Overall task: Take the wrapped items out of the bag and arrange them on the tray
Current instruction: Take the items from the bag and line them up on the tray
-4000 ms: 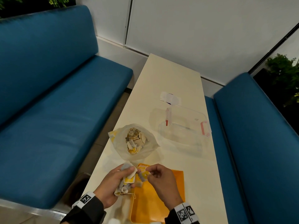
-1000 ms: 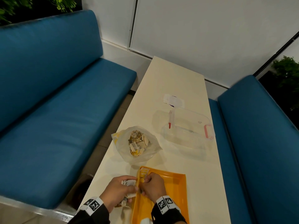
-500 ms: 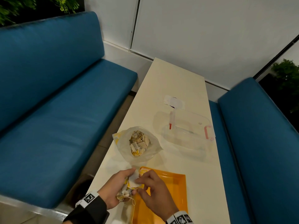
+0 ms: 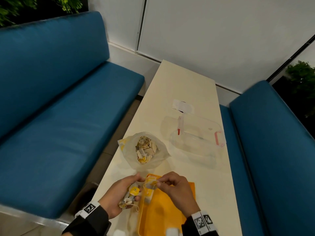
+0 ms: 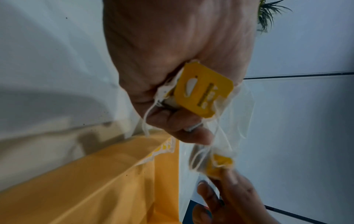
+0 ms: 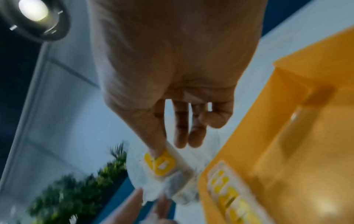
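The left hand grips a small bunch of tea bags, fingers curled round them; in the left wrist view a yellow tag sticks out between thumb and fingers with white strings trailing. The right hand pinches a single tea bag between thumb and forefinger, its other fingers loosely extended and a little apart (the right wrist view shows this, though blurred). That single bag hangs over the far left corner of the orange tray, just beside the bunch, and strings seem to run between the two, so I judge it is being teased free of the rest.

On progress: a short row of wrapped items already lies along the tray's left edge, about the tray's 10 o'clock; how many there are I cannot tell. Most of the tray floor is bare. The plastic bag sits open on the table at the tray's 12 o'clock, a heap of tea bags inside it. A clear lidded box stands at the tray's 1 o'clock.

So the job looks to be in its early part: a few pieces placed, a handful in hand, and the larger share waiting in the bag.
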The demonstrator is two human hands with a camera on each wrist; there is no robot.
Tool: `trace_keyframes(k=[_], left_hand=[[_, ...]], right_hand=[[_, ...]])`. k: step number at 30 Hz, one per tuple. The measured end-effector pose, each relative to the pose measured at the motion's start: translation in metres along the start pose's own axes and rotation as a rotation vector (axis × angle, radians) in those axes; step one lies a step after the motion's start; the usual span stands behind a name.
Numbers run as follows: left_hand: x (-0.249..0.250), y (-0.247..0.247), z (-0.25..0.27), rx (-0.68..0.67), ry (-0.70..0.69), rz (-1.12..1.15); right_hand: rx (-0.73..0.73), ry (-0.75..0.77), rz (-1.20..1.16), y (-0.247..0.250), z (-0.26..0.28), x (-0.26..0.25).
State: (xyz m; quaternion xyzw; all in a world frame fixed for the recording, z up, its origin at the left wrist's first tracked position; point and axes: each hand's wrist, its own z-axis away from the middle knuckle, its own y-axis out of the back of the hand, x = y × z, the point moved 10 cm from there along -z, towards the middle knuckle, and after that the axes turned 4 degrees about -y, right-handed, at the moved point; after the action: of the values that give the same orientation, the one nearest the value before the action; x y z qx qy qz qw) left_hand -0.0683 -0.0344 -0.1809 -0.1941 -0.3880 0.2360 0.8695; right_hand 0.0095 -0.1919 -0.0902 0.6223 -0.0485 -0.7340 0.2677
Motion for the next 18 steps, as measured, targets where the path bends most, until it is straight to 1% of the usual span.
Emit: trace_keyframes(k=[4, 7, 10, 14, 18], left_hand=[[0.015, -0.005, 0.007, -0.025, -0.103, -0.082], [0.021, -0.019, 0.012, -0.09, -0.153, -0.183], [0.024, -0.032, 0.014, -0.165, -0.195, -0.254], [0.022, -0.028, 0.007, -0.102, -0.227, -0.42], [0.021, -0.023, 0.003, -0.068, -0.252, -0.426]], right_hand=[[-0.001, -0.011, 0.166, 0.011, -0.007, 0.001], [-0.069, -0.047, 0.246, 0.007, -0.008, 0.003], [-0.15, -0.05, 0.22, -0.005, -0.005, 0.0], [-0.16, -0.084, 0.163, -0.011, 0.0, -0.004], [-0.185, -0.136, 0.007, -0.018, 0.006, 0.002]])
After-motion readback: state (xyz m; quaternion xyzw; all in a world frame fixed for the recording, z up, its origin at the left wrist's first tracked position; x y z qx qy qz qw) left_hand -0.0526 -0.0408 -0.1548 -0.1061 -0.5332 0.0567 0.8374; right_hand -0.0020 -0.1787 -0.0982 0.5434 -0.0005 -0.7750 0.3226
